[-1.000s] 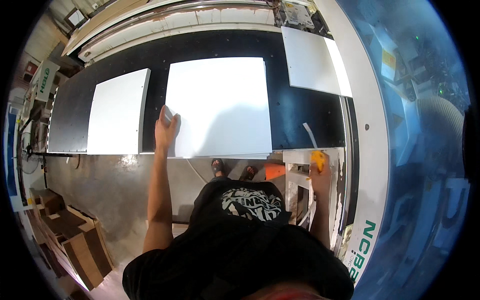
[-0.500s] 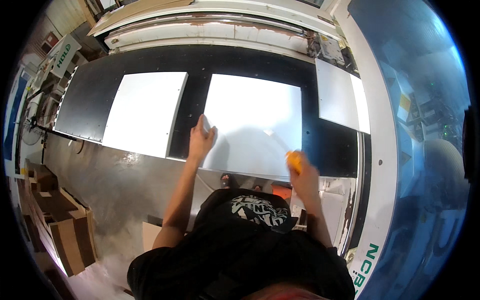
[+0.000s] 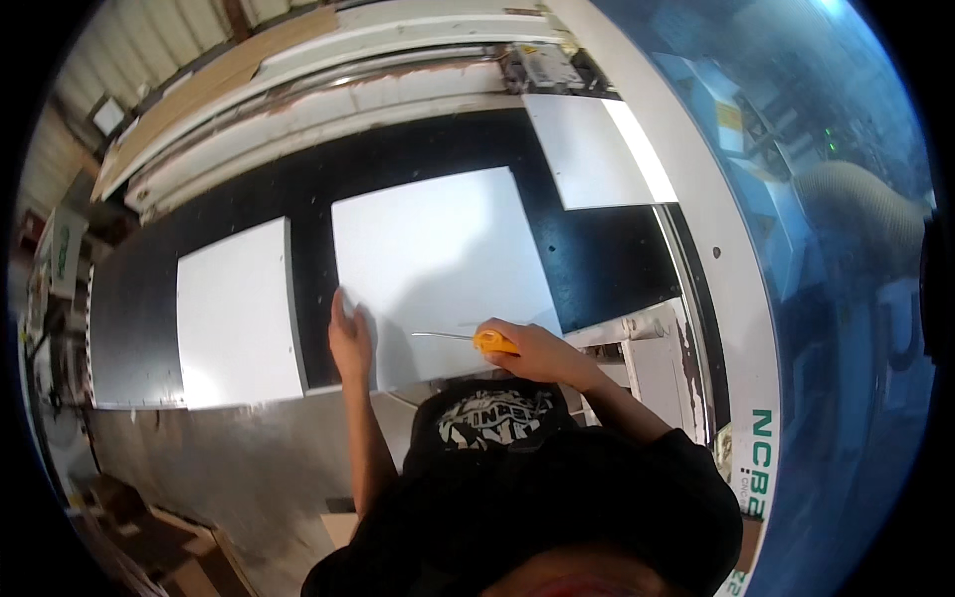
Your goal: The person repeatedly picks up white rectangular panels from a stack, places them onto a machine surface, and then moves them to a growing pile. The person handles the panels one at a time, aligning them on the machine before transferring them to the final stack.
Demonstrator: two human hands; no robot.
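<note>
A square white panel (image 3: 438, 239) lies flat on the black table (image 3: 398, 149) in front of me. At its left edge rests my left hand (image 3: 349, 343), fingers stretched along the edge and thumb apart near the panel's top face. My right hand (image 3: 542, 351) is closed around a yellow-handled tool (image 3: 492, 342) with a thin metal rod. The rod points left, over the near part of the panel. I cannot tell whether its tip touches the surface.
Another white panel (image 3: 239, 318) lies on the table at left, and a third white board (image 3: 597, 154) at far right. A white machine frame (image 3: 711, 254) with a blue clear cover (image 3: 846, 348) stands on the right. Cardboard boxes (image 3: 159, 542) stand on the floor at lower left.
The whole view has turned, so the table now slants. My right hand with the yellow-handled tool has moved left over the panel's near part. My left hand stays at the panel's left edge.
</note>
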